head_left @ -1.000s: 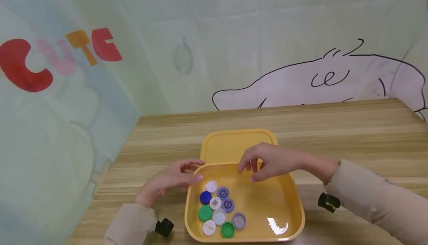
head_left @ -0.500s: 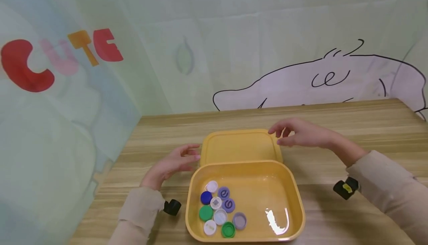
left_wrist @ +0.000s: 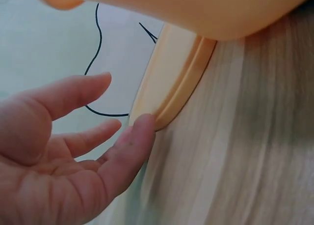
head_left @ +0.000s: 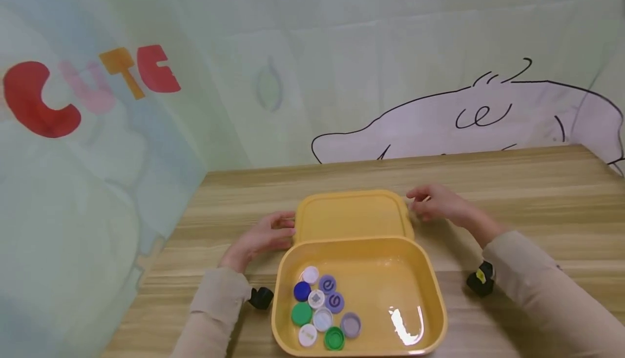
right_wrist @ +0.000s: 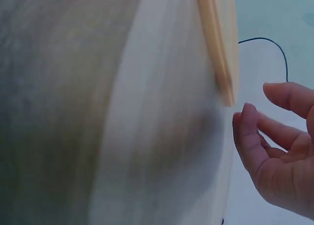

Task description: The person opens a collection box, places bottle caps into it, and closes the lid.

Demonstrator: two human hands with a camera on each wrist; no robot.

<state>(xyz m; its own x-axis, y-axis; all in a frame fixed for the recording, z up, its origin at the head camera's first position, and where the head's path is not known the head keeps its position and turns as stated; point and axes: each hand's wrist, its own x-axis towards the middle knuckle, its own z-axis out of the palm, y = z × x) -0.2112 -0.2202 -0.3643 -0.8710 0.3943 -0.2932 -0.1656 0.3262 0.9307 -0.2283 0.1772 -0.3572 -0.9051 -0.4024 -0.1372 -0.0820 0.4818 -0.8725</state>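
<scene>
A yellow lid [head_left: 354, 214] lies flat on the table behind a yellow box [head_left: 405, 271], whose near part overlaps it in the head view. My left hand [head_left: 266, 236] is at the lid's left edge, fingertips right at the rim in the left wrist view, thumb apart. At the lid's far right corner is my right hand [head_left: 439, 204], fingers loosely bent. A small gap shows between its fingertips and the lid's edge [right_wrist: 221, 63] in the right wrist view. Neither hand grips anything. Several bottle caps, among them a blue cap [head_left: 302, 291] and a green cap [head_left: 301, 313], lie in the box's left half.
The wood-patterned table [head_left: 512, 195] reaches back to a printed cloth backdrop [head_left: 390, 49]. A black wrist device [head_left: 480, 279] sits under the right sleeve, another black wrist device [head_left: 261, 297] under the left.
My right hand has moved from over the box to the lid's right side. My left hand has left the box's rim and shifted back to the lid's left edge.
</scene>
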